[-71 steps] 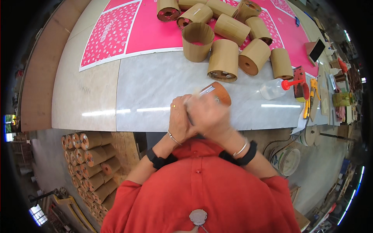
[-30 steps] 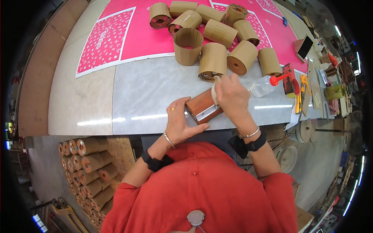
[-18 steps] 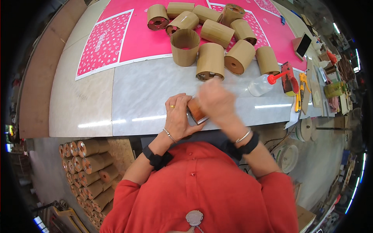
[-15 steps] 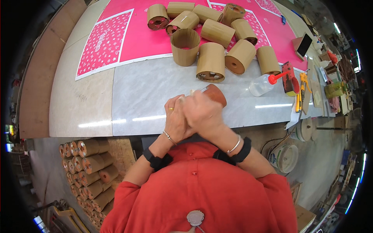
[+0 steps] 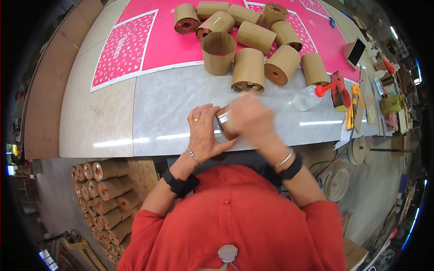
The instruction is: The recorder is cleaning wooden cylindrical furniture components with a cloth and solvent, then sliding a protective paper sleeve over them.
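Observation:
At the near edge of the grey tabletop, my left hand grips a short reddish-brown cylinder from its left side. Thumb below and fingers above, it keeps the cylinder tilted on the table. A shiny silvery band shows at the cylinder's left end. My right hand is over the cylinder's right side and smeared by motion; whether it holds anything cannot be made out. Just beyond the hands stands a cardboard-wrapped roll, beside an open cardboard sleeve.
Several more cardboard-wrapped rolls lie on a pink printed sheet. To the right are a clear squeeze bottle with a red nozzle, a yellow-handled tool and a phone. Stacked rolls sit below the table at left.
My right hand has moved right, away from my left hand. The cylinder has been shifted left and down, and its silvery band now shows. My left hand has opened wider around it.

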`<state>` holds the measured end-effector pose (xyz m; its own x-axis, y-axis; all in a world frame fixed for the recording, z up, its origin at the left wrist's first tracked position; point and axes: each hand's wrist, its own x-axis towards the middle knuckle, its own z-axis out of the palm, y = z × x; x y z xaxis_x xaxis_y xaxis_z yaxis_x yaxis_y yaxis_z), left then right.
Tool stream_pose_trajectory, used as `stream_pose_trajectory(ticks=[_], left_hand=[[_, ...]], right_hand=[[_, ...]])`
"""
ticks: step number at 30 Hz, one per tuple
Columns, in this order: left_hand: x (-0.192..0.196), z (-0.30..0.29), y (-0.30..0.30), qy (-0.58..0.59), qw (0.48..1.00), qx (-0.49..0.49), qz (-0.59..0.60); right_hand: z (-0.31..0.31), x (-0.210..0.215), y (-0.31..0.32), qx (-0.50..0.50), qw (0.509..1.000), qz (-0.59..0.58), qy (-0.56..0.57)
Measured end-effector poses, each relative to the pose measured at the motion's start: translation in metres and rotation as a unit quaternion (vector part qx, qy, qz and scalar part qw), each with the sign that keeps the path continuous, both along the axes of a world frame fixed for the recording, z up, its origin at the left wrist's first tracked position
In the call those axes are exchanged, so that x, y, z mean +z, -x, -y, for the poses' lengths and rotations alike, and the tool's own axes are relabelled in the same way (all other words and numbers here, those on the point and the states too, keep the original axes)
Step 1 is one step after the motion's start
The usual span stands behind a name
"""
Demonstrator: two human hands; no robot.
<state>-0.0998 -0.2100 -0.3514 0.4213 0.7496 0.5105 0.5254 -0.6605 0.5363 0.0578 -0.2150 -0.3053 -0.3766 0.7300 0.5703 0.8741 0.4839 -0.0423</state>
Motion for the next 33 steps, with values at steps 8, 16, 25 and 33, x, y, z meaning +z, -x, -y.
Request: stream_pose_trajectory(ticks=[8,16,25,33], left_hand=[[-0.012,0.003,-0.012,-0.035,0.999,0.009,0.025],[0.003,0.013,-0.011,0.098,0.995,0.012,0.029],[0.003,-0.004,-0.004,-0.048,0.998,0.015,-0.033],[-0.003,0.002,-0.006,0.110,0.993,0.008,0.037]], right_hand=[[0.004,-0.002,0.014,-0.029,0.998,-0.061,-0.005],[-0.011,0.005,-0.029,-0.151,0.986,-0.062,0.011],[-0.022,-0.007,-0.013,-0.170,0.985,-0.008,0.003],[-0.016,0.000,-0.028,-0.146,0.989,-0.036,0.000]])
